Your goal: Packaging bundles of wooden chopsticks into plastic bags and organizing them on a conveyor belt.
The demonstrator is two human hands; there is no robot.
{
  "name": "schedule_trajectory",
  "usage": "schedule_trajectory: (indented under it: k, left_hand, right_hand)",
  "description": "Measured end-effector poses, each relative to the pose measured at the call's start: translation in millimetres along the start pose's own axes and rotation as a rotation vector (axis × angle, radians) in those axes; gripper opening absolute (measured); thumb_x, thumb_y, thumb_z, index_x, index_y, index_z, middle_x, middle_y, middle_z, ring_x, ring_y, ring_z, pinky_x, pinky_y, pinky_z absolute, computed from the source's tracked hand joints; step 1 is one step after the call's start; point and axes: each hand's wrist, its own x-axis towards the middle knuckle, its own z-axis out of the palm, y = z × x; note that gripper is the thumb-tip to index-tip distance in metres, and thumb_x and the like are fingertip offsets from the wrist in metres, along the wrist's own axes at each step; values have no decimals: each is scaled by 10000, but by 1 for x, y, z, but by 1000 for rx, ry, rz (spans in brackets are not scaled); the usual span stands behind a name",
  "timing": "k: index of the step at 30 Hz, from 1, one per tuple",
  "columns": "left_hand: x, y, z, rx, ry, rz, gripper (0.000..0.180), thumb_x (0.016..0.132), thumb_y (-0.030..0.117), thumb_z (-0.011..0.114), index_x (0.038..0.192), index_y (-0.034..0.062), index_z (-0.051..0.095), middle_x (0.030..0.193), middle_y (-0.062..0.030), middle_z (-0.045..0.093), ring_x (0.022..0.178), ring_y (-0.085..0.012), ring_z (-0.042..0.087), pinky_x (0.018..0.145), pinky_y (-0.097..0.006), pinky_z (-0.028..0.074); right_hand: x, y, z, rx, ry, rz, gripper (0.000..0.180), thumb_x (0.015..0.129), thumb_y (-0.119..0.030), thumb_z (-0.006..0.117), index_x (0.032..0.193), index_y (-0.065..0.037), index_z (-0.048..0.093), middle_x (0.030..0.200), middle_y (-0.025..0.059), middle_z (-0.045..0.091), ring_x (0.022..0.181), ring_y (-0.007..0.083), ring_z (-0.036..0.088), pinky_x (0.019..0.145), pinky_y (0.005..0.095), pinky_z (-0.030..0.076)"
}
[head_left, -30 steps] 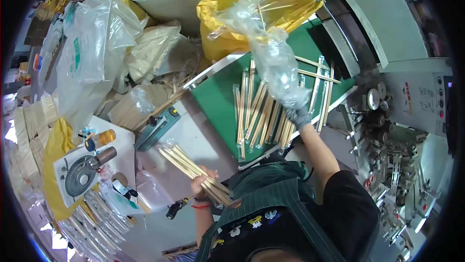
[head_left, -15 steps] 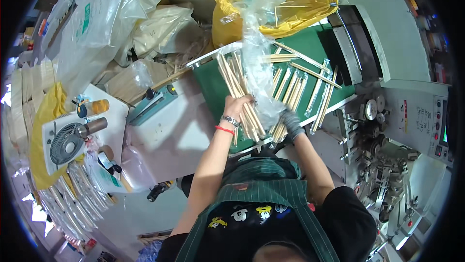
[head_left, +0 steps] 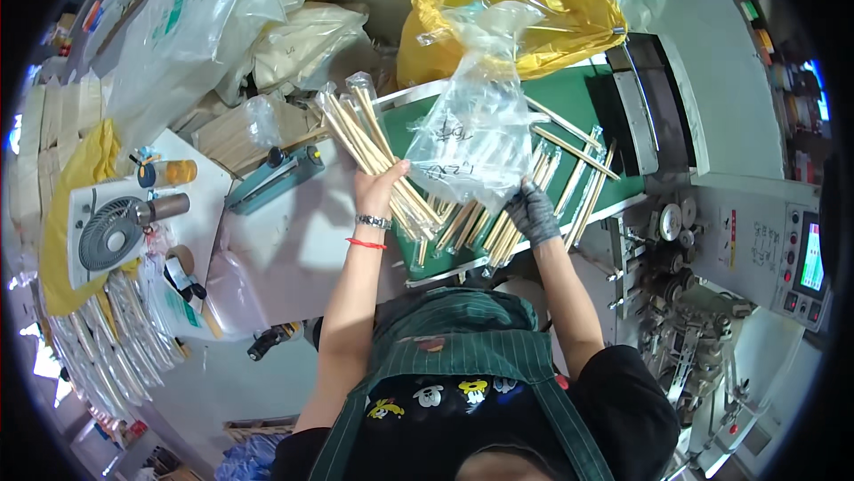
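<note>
My left hand [head_left: 381,189], bare, with a metal band and a red cord at the wrist, is closed around a bundle of wooden chopsticks [head_left: 359,139], many in clear wrappers. The bundle slants over the left edge of the green belt [head_left: 569,92]. My right hand [head_left: 535,214] wears a dark grey glove and pinches the lower right corner of a clear plastic bag [head_left: 480,129] with handwriting on it. The bag hangs spread out above the belt and hides part of it. More wrapped chopsticks [head_left: 589,180] lie loose on the belt, some under my right hand.
A yellow bag [head_left: 427,45] stands open behind the belt. Left are a teal bag sealer [head_left: 276,180], a fan [head_left: 111,241] and a bottle [head_left: 178,171]. A machine with rollers [head_left: 669,223] and a control panel [head_left: 805,258] stands at the right.
My left hand has carried the chopsticks left and slightly up. My right hand has risen a little, and the plastic bag, bunched before, is now spread flat between my hands.
</note>
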Motion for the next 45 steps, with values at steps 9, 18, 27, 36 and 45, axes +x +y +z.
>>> schedule_trajectory:
  k: [9, 18, 27, 36, 45]
  left_hand:
    - [-3, 6, -4, 26, -100, -16, 174, 590, -1, 631, 722, 7, 518, 639, -37, 541, 560, -106, 521, 521, -214, 428]
    - [-8, 49, 13, 400, -261, 181, 145, 621, 66, 629, 738, 6, 569, 685, -26, 571, 598, -76, 520, 538, -220, 421]
    - [5, 54, -2, -197, -79, -34, 591, 640, -38, 553, 1173, 26, 305, 1138, -89, 386, 1072, -217, 374, 709, -318, 448]
    - [98, 69, 73, -162, -32, 165, 277, 572, 47, 666, 798, -22, 522, 703, -51, 544, 592, -116, 508, 538, -234, 417]
    - [114, 71, 54, -78, 6, 226, 285, 546, 20, 663, 790, -22, 522, 721, -61, 551, 605, -124, 510, 556, -234, 416]
  right_hand:
    - [-16, -5, 4, -195, 251, 101, 302, 772, -232, 451, 1036, -85, 449, 905, 69, 546, 820, 229, 519, 750, 392, 405]
    - [54, -42, 214, -2486, -1093, -619, 448, 603, -150, 587, 1034, -109, 468, 1041, 122, 477, 985, 230, 429, 878, 356, 282]
    - [121, -108, 229, -486, -143, -295, 163, 722, -130, 562, 828, -25, 495, 668, 34, 519, 540, 133, 513, 478, 263, 447]
    - [93, -106, 218, -482, -266, -96, 203, 735, -129, 548, 842, 32, 486, 705, 76, 517, 682, 198, 546, 662, 333, 469]
    - [80, -111, 206, -628, -233, -170, 173, 682, -168, 604, 746, -20, 541, 655, 23, 525, 657, 154, 529, 658, 285, 446]
